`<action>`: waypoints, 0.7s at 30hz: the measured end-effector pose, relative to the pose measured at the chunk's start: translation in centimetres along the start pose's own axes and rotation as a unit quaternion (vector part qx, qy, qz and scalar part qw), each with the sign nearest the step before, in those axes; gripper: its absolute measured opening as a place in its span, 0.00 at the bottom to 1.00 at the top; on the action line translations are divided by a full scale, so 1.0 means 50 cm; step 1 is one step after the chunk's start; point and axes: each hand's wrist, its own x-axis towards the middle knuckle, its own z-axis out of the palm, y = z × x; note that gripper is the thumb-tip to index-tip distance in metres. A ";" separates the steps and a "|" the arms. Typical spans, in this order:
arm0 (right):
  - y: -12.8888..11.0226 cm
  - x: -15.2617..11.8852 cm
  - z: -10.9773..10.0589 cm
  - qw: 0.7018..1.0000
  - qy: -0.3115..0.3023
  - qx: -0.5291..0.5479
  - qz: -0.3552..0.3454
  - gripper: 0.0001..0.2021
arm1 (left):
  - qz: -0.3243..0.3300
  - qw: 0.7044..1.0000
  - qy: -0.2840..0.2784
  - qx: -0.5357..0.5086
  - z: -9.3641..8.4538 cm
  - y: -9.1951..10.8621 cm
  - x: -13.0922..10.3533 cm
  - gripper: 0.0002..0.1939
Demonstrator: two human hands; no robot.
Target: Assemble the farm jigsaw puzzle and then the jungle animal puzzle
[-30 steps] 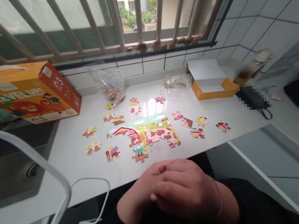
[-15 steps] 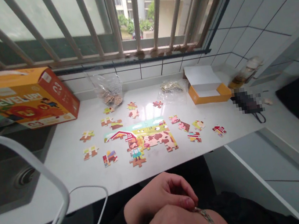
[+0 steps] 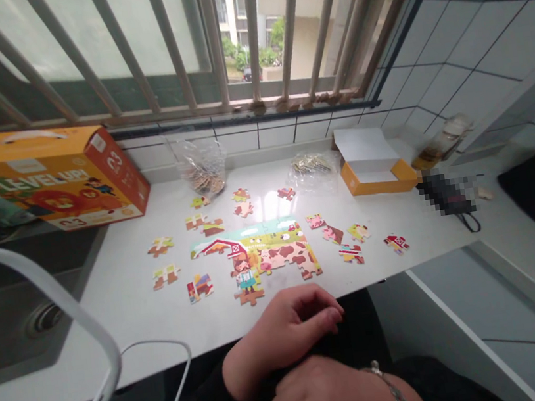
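My left hand is just off the counter's front edge, its fingers curled and the thumb against the fingertips. Nothing shows in it. Below it lies my right hand, a bracelet on its wrist. Only the back and knuckles of that hand show; its fingers are hidden. In front of both hands is a partly joined farm puzzle with a cow, a barn roof and a figure. Loose puzzle pieces lie to its left, behind it and to its right, among them a barn piece and a pig piece.
An orange box stands at the back left beside the sink. Two clear bags and an open small box stand along the back. A bottle is at right. A white curved tube crosses the left front.
My left hand has risen towards the counter, away from the bracelet it was close to. My right hand has shifted slightly right. The view has tilted up a little; the puzzle pieces stay put.
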 end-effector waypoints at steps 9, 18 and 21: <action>0.158 -0.196 -0.204 0.748 0.210 -0.400 0.486 0.11 | 0.106 0.797 0.350 0.480 -0.207 -0.040 -0.045 0.13; 0.257 -0.282 -0.290 0.666 0.190 -0.396 0.603 0.15 | 0.051 0.721 0.358 0.591 -0.291 -0.114 -0.152 0.14; 0.266 -0.294 -0.299 0.657 0.205 -0.369 0.624 0.16 | 0.064 0.724 0.350 0.591 -0.279 -0.116 -0.162 0.14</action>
